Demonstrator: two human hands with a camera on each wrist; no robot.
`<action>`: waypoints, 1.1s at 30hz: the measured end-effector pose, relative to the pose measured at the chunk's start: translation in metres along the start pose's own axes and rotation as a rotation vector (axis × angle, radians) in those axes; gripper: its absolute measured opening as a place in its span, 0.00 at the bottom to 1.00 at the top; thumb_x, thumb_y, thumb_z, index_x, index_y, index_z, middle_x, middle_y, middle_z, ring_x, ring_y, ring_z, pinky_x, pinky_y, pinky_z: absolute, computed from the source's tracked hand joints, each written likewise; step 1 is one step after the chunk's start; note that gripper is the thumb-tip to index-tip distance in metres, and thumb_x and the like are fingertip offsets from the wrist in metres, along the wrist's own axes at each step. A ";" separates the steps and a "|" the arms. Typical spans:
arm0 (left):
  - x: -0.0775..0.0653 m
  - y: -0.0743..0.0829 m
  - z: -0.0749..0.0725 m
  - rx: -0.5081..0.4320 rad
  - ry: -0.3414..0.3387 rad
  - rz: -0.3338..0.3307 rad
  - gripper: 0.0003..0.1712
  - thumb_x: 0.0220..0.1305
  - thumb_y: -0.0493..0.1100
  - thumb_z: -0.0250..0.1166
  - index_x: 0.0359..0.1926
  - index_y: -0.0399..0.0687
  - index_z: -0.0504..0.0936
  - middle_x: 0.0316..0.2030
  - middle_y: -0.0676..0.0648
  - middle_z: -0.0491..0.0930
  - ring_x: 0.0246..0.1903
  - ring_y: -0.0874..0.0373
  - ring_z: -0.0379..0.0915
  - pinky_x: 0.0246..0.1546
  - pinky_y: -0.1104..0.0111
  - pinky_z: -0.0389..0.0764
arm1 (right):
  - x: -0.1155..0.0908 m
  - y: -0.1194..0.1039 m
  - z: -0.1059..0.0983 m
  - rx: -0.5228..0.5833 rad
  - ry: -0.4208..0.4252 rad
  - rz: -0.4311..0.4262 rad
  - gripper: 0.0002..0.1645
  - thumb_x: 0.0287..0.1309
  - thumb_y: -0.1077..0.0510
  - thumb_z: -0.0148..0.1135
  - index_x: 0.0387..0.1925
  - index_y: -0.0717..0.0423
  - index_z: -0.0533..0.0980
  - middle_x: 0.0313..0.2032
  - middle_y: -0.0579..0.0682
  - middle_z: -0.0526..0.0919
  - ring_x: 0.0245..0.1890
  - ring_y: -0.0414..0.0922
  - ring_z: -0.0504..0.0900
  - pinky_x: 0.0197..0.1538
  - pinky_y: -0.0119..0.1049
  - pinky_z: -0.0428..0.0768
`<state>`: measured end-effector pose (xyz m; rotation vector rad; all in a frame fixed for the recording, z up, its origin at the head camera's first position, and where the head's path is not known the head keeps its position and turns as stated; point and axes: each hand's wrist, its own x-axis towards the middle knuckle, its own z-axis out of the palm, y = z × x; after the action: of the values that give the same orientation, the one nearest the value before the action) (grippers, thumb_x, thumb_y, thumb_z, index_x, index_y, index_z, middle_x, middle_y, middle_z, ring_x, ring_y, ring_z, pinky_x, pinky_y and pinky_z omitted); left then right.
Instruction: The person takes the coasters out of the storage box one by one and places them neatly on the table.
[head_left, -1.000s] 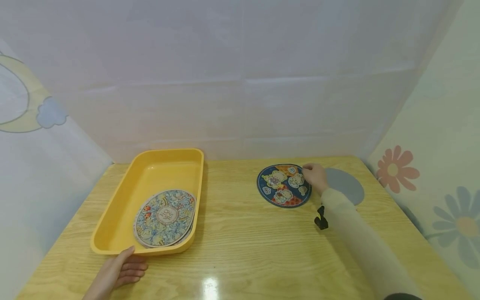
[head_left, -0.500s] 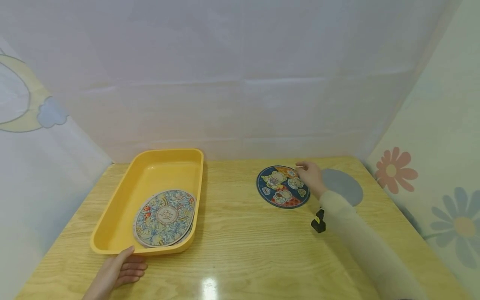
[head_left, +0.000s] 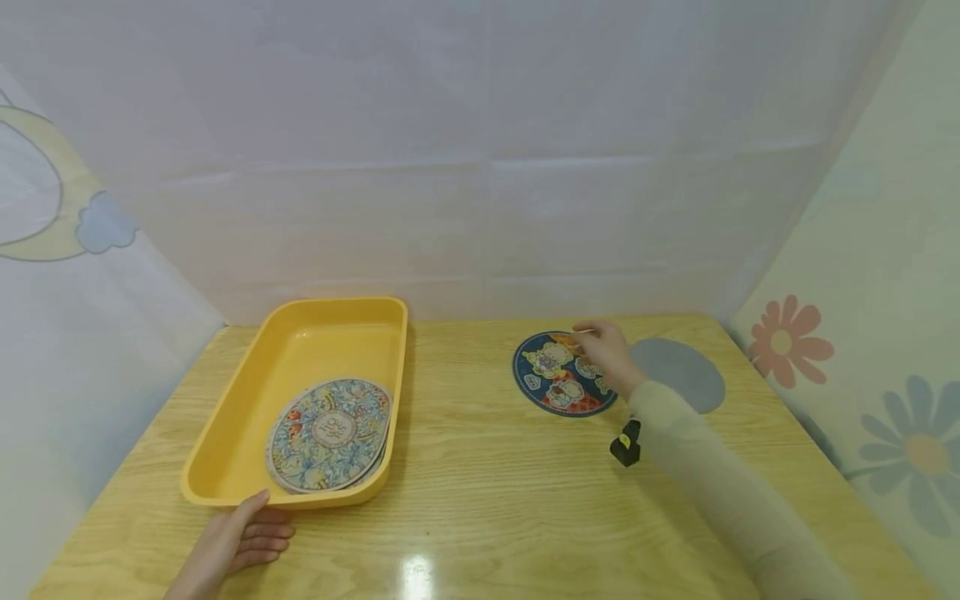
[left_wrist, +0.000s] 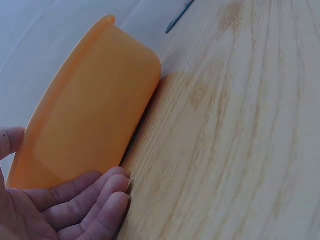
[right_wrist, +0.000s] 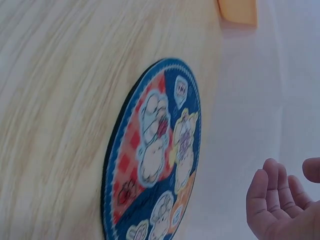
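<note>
Lying flat on the far right part of the wooden surface (head_left: 480, 483), the round dark-blue mat (head_left: 558, 372) carries cartoon animal figures, small badges and a red checked patch along its near edge. The right hand (head_left: 603, 357) hovers over the mat's right side, fingers loosely curved and holding nothing; from the head view alone it is hard to tell whether they touch the print.

The right wrist view settles part of that — its fingers (right_wrist: 272, 200) hang relaxed and apart from the mat (right_wrist: 155, 155), with bare backdrop between them. It also shows the mat's thin dark rim, which the head view does not. The left wrist view shows what the head view only hints at: the left hand (head_left: 240, 542) rests with straight fingers (left_wrist: 95, 202) against the outer wall of the yellow tray (left_wrist: 85, 120), at its near short end, thumb up by the rim.

Inside the yellow tray, at the near end, lies a patterned round mat (head_left: 330, 433) in pale blue with a cream centre, another edge peeping from beneath. A plain grey disc (head_left: 682, 371) sits just right of the blue mat, partly hidden by the right forearm — a small black clip (head_left: 626, 446) hangs at that wrist.
</note>
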<state>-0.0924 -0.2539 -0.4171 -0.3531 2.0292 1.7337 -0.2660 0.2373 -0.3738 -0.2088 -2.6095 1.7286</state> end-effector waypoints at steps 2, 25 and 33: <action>0.000 0.000 0.000 0.002 0.005 0.002 0.39 0.71 0.57 0.39 0.45 0.17 0.72 0.32 0.41 0.82 0.31 0.53 0.79 0.35 0.62 0.81 | -0.001 -0.004 0.004 0.028 -0.015 -0.002 0.21 0.65 0.60 0.47 0.58 0.65 0.66 0.48 0.64 0.74 0.30 0.39 0.76 0.37 0.37 0.78; -0.001 0.002 0.002 0.000 0.024 -0.003 0.38 0.70 0.57 0.40 0.45 0.19 0.72 0.32 0.41 0.82 0.31 0.53 0.79 0.35 0.62 0.81 | -0.011 -0.044 0.039 0.182 -0.148 0.024 0.19 0.65 0.60 0.49 0.55 0.64 0.69 0.42 0.58 0.75 0.32 0.44 0.79 0.32 0.34 0.80; -0.001 0.002 0.002 -0.004 0.029 -0.013 0.38 0.70 0.58 0.41 0.45 0.19 0.73 0.32 0.42 0.82 0.31 0.53 0.79 0.34 0.62 0.81 | -0.012 -0.060 0.048 0.174 -0.240 -0.011 0.20 0.61 0.61 0.55 0.54 0.64 0.71 0.48 0.62 0.75 0.41 0.52 0.79 0.47 0.46 0.77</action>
<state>-0.0916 -0.2519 -0.4150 -0.3942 2.0391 1.7342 -0.2644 0.1686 -0.3365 0.0156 -2.5840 2.0818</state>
